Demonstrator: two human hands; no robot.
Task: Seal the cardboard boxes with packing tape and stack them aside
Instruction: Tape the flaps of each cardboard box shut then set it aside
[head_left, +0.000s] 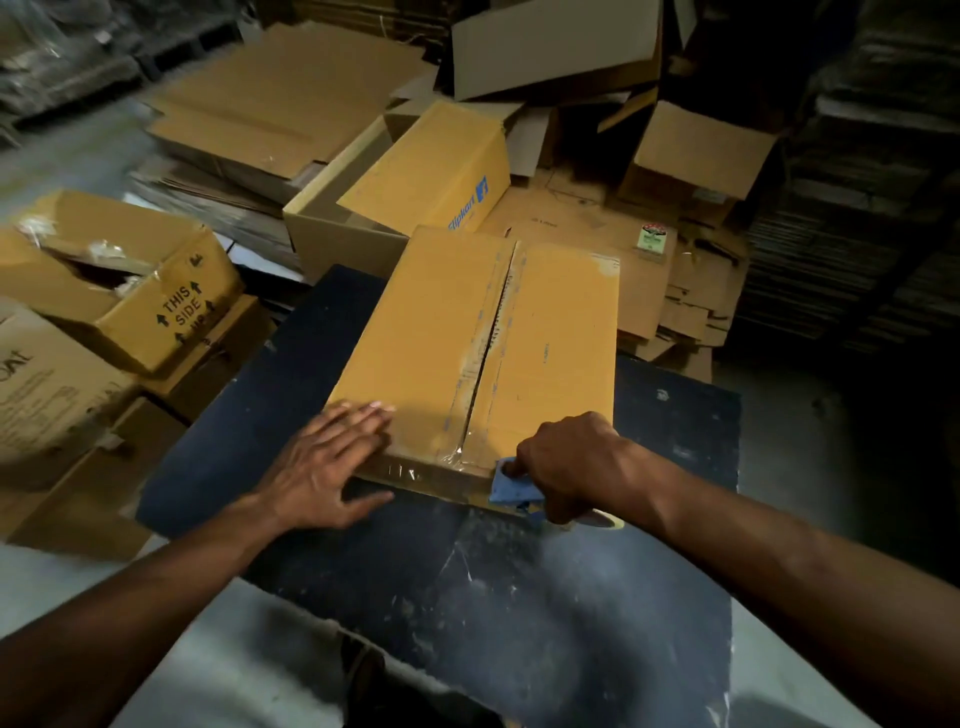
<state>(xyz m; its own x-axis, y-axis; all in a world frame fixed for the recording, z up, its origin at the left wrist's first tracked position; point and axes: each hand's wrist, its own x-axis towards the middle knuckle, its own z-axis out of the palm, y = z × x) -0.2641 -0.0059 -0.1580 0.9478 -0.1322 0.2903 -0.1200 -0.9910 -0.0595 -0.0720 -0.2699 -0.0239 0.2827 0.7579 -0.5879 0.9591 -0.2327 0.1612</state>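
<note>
A brown cardboard box (431, 332) lies flat on a dark blue worktable (519, 597), its two top flaps meeting along a centre seam with old tape marks. Clear packing tape runs over the near end of the seam and down the front face. My left hand (332, 462) lies flat on the box's near left corner, fingers straight, thumb below the edge. My right hand (566, 462) grips a blue tape dispenser (511, 483) held against the box's near right edge; the tape roll is mostly hidden under the hand.
An open box marked "THIS SIDE UP" (156, 306) and other cartons stand at the left. A Flipkart box (441, 171) rests in an open carton behind. Flattened cardboard (280, 98) piles up at the back and right. A small green packet (655, 239) lies on flat sheets.
</note>
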